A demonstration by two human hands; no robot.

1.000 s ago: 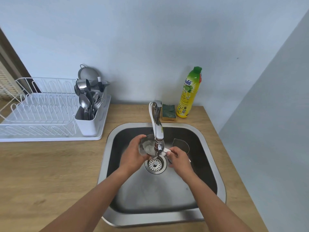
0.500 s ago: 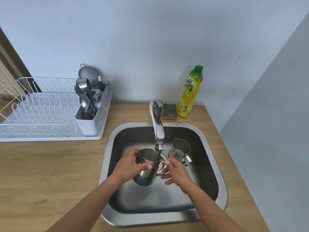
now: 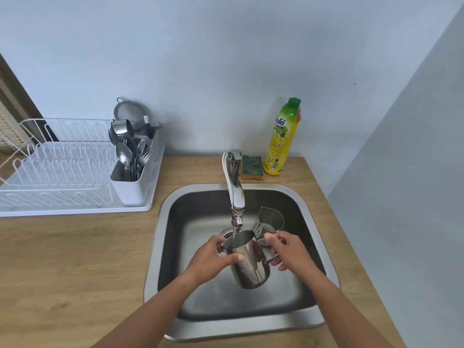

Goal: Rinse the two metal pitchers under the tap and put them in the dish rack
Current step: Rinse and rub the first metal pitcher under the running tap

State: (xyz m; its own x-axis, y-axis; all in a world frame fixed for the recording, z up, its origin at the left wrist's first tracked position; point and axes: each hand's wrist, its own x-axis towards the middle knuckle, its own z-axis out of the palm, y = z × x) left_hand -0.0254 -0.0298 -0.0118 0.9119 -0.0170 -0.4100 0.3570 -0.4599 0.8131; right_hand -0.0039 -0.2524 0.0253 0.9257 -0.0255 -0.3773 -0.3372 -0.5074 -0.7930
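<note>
I hold a shiny metal pitcher (image 3: 251, 267) upright over the sink (image 3: 160, 237), its mouth under the tap (image 3: 235, 194), and a thin stream of water runs into it. My left hand (image 3: 213, 257) grips its left side near the rim. My right hand (image 3: 288, 249) is at its handle on the right, fingers curled around it. A second metal pitcher (image 3: 270, 222) stands upright in the sink behind my right hand, partly hidden by it. The white dish rack (image 3: 57, 172) sits on the counter to the left, its plate slots bare.
A white cutlery holder (image 3: 133, 179) full of spoons and forks sits at the rack's right end, with a strainer behind it. A green sponge (image 3: 252, 167) and a yellow dish soap bottle (image 3: 282, 139) stand behind the sink. A wall closes in on the right.
The pitcher went from tilted over the drain to upright and nearer me, with water now running into it. My right hand shifted to its handle. The second pitcher came into view.
</note>
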